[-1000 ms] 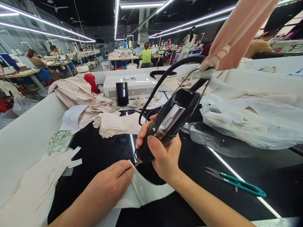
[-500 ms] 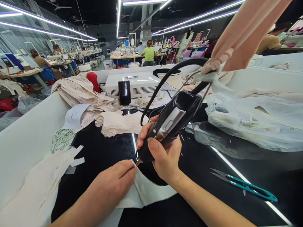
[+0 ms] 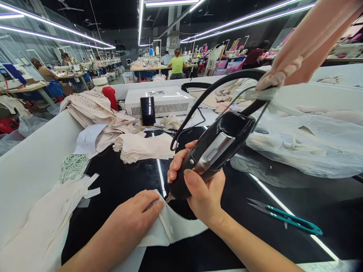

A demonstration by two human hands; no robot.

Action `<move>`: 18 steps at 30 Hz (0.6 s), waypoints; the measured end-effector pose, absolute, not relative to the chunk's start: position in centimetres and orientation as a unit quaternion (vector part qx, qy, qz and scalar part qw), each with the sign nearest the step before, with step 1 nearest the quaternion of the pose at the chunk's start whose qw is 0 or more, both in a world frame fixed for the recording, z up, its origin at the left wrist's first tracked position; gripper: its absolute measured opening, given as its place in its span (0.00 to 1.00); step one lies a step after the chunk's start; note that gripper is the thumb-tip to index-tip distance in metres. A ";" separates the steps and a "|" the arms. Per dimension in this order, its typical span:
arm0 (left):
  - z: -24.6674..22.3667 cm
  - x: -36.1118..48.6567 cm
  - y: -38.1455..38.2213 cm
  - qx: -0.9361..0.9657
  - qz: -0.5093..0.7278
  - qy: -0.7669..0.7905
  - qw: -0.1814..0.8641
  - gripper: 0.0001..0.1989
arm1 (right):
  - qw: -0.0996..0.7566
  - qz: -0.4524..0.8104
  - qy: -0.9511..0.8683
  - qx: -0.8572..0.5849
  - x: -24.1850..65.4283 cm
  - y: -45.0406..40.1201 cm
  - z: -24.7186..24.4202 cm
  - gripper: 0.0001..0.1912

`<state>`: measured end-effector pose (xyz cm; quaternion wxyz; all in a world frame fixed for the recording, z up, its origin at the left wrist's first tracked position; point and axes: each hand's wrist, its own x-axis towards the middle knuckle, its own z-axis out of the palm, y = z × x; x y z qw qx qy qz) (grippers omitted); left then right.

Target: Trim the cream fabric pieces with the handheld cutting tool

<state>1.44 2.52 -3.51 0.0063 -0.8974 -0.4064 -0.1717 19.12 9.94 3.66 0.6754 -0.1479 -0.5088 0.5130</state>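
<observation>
Two bare hands at work over a black table (image 3: 283, 185). Right hand (image 3: 202, 189) clenched around a black handheld cutting tool (image 3: 212, 151), thumb on top, fingers wrapped underneath; tool tilted, its small tip (image 3: 169, 197) pointing down-left and meeting the edge of a white fabric piece (image 3: 176, 226). Whether the tip actually touches the cloth: cannot tell. Thick black cable (image 3: 215, 85) arcs from the tool's rear up to the right, where pink cloth (image 3: 306, 45) is wrapped around it.

Left hand (image 3: 133, 217) lies flat, palm down, fingers spread, pressing the white fabric piece onto the table; fingertips just beside the tool tip. Fabric piece sits at the near middle of the table, between the two forearms, with a curved cut edge on its right side.

Teal thread snips (image 3: 286, 217) lie on the table right of the right wrist, well apart from it. Stack of folded cream pieces (image 3: 141, 147) sits behind the hands. Cream strips (image 3: 42, 219) hang over the white left wall. Coil of white elastic (image 3: 72, 166) near them. White box unit (image 3: 164, 100) at the far end with a dark phone (image 3: 148, 110) leaning against it. Clear plastic bag (image 3: 306, 147) with cloth inside at right. Other people sit at benches far behind
</observation>
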 end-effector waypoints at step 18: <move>-0.8 2.4 2.6 -0.916 -0.196 -0.348 0.038 0.13 | 0.674 0.508 -0.514 -0.154 20.4 9.2 4.4 0.22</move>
